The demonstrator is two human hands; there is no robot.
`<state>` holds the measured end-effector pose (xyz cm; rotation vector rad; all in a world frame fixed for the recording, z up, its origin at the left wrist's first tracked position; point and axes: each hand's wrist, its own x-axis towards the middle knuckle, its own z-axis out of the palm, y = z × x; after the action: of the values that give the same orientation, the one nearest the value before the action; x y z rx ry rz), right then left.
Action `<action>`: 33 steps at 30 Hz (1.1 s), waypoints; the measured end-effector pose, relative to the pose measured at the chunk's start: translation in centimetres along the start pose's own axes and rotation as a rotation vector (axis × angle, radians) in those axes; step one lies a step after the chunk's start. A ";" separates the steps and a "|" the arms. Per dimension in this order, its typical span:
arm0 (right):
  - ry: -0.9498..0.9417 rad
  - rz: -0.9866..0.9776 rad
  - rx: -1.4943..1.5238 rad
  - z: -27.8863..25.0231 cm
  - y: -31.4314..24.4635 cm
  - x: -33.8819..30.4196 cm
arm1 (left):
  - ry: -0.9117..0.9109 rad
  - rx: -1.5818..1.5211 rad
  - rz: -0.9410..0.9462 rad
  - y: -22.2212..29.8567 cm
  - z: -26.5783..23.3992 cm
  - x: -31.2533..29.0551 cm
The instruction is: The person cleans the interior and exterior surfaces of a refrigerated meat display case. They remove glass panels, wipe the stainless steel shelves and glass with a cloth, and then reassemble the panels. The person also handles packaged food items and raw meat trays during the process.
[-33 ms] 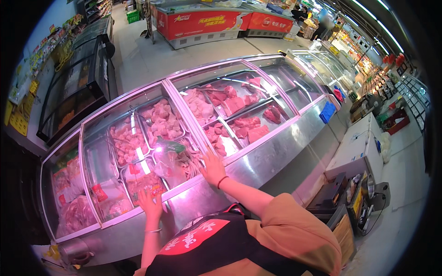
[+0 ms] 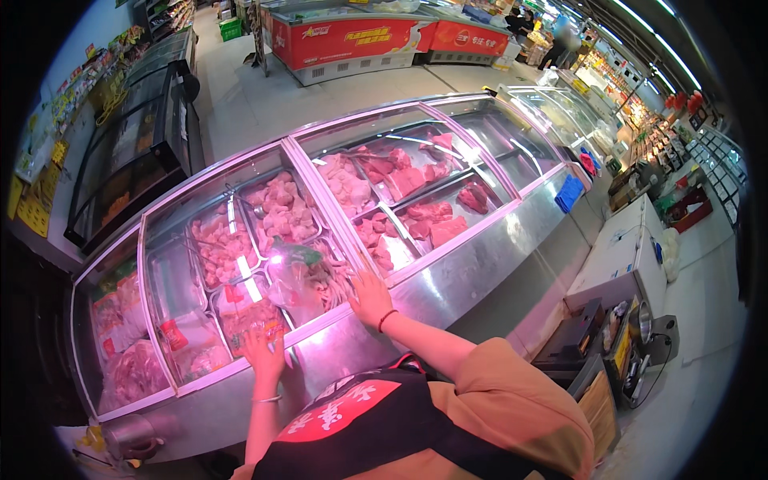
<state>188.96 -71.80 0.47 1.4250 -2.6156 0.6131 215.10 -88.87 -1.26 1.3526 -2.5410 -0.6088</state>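
A long display chiller (image 2: 472,276) with sliding glass lids and pink-lit frames stands before me. My left hand (image 2: 262,354) lies on its near rim, fingers spread, beside a tray of packaged meat (image 2: 248,316). Farther right, my right hand (image 2: 370,296) rests open by the upright of the lid frame (image 2: 328,208), fingers stretched out. Neither hand holds anything. Between them, behind the glass, are a clear plastic bag (image 2: 292,288) and a tray of chicken feet (image 2: 332,284). Trays of pale meat pieces (image 2: 280,204) and red meat cuts (image 2: 404,180) sit beyond.
A blue cloth (image 2: 569,194) lies on the chiller's right edge. At my right are a white chest (image 2: 616,248) and a metal bowl (image 2: 644,316). Red freezers (image 2: 344,44) stand across the aisle, a dark glass-topped case (image 2: 132,152) at left. People (image 2: 560,48) are far off.
My left hand's fingers have shifted very slightly on the rim. My right hand stays in place.
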 end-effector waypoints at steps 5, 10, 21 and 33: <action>-0.308 0.086 0.097 -0.3 -0.4 -2.1 | -0.307 -0.164 0.119 3.9 -5.8 1.9; -0.253 -0.146 0.520 -11.3 -4.3 3.6 | -0.257 -0.656 0.197 10.1 -16.5 2.7; -0.130 -0.161 0.469 -9.6 -5.6 1.6 | -0.054 0.665 0.406 11.7 -14.0 -1.9; -0.398 0.235 0.793 -11.0 1.5 -6.2 | -0.096 -0.045 0.105 11.1 -14.0 -8.0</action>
<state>190.04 -61.87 8.31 1.5232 -3.0314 1.7047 216.41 -80.40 16.30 1.1934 -2.6370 -0.7223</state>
